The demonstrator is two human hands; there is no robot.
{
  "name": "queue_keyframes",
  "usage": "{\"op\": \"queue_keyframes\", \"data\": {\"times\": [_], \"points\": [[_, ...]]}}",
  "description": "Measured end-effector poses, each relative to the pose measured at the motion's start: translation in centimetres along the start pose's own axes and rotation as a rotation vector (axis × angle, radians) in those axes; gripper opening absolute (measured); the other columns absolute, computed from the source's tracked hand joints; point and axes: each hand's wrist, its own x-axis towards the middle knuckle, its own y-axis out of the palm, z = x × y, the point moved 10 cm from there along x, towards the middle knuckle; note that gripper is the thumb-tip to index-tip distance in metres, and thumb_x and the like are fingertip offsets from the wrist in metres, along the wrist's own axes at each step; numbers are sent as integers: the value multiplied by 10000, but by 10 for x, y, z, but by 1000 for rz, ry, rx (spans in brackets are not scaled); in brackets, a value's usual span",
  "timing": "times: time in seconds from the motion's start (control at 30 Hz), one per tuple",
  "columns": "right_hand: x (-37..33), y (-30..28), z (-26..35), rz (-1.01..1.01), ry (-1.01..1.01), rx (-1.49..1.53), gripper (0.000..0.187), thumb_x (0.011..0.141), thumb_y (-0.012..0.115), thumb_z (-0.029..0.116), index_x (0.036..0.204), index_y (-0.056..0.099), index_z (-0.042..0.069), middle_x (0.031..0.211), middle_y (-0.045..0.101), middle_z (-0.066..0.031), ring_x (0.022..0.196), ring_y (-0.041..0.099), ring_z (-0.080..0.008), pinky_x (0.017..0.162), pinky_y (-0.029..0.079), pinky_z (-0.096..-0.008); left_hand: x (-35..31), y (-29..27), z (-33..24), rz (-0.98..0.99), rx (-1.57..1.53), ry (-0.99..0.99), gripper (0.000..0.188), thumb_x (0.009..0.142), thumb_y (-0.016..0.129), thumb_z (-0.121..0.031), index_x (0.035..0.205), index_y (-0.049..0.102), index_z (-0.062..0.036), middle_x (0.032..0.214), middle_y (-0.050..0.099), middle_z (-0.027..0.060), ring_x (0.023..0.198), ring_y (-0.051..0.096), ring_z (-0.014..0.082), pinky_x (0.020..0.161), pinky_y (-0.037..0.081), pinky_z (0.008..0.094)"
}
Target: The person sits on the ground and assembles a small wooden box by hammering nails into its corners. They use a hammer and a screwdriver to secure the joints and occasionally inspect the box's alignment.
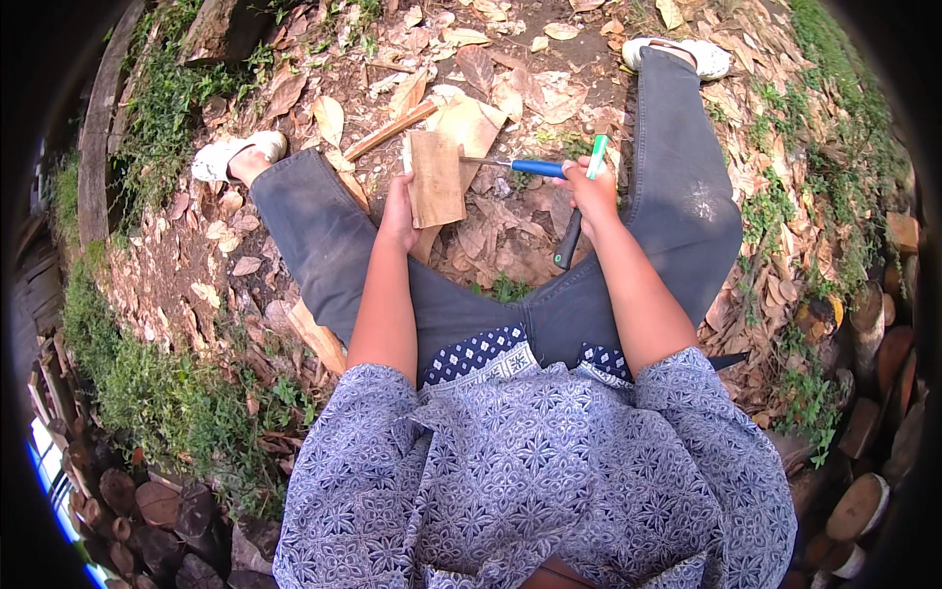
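Note:
My left hand (396,213) is closed on the near left edge of a rectangular wooden block (437,179), held up between my knees. My right hand (591,192) is closed around two tools. One has a blue handle (538,168) and a thin metal shaft (485,160) that points left and meets the block's right edge; its tip is hard to make out. The other tool, green and white at its upper end (598,157), has a black grip (568,241) that comes out below my fist. Its middle is hidden by my fingers.
A pale flat board (469,124) lies behind the block, next to a narrow wooden stick (391,131). Dry leaves cover the ground. My legs are spread to both sides. Stacked logs (157,503) stand at lower left, more cut wood (859,507) at right, and a long beam (95,167) at far left.

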Motion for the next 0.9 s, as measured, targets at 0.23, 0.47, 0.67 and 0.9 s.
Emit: {"op": "queue_keyframes", "data": {"times": [0.23,0.47,0.67,0.9], "points": [[8,-14,-39,-91,112,-189,374,948,683,97,1248,488,-12,1094,670,-139,859,759,-206,487,455,-283,29,-70,11,-264,246,63,528,973,483,-418,1254,616,9,1194,677,156,1049,658,258,921,498,396],[8,-14,-35,-52,17,-352,484,857,782,118,1226,495,-12,1031,663,-99,763,723,-166,493,462,-281,17,-73,-6,-528,973,193,589,938,613,-404,1405,569,-48,1396,554,237,1280,560,375,1081,427,443],[5,-22,-51,-131,97,-430,309,928,715,152,1147,540,25,883,663,-95,587,649,-159,448,454,-307,15,-61,-11,-407,1092,186,796,882,697,-487,1547,433,-138,1520,451,191,1434,390,380,1150,361,493],[-15,40,-1,92,-190,-615,243,1054,518,254,1141,639,62,717,587,-40,500,562,-151,451,443,-319,-38,-19,-21,-384,1473,103,1205,707,867,-554,1620,197,-142,1607,303,112,1506,264,370,1196,241,633]]}}
